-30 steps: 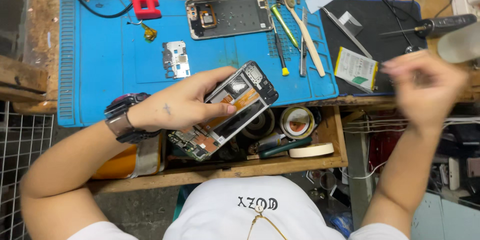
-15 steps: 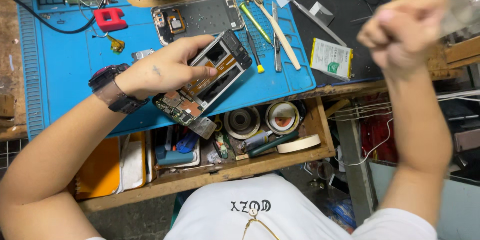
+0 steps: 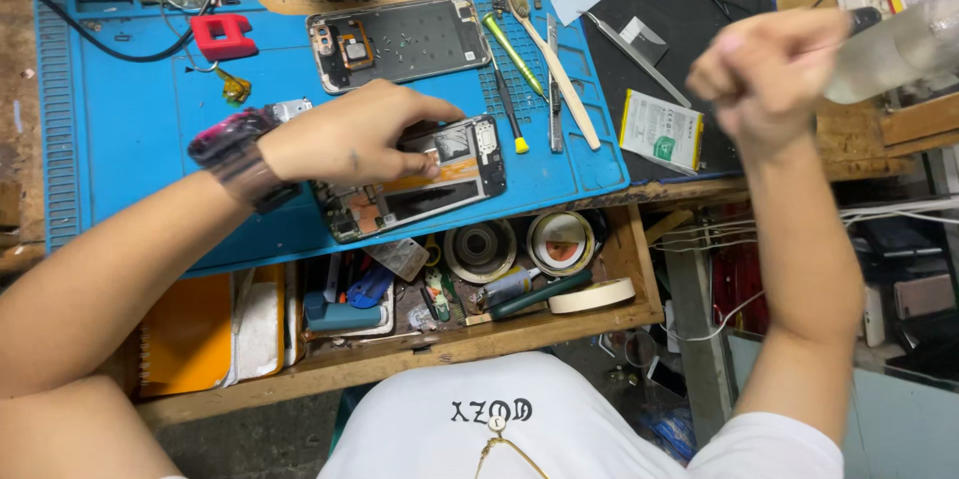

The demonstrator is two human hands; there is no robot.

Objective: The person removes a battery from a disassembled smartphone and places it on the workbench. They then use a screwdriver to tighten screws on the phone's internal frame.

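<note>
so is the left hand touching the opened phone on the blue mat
Touching: the head view shows the left hand lying on the opened phone, fingers pressed on its upper edge.
</note>
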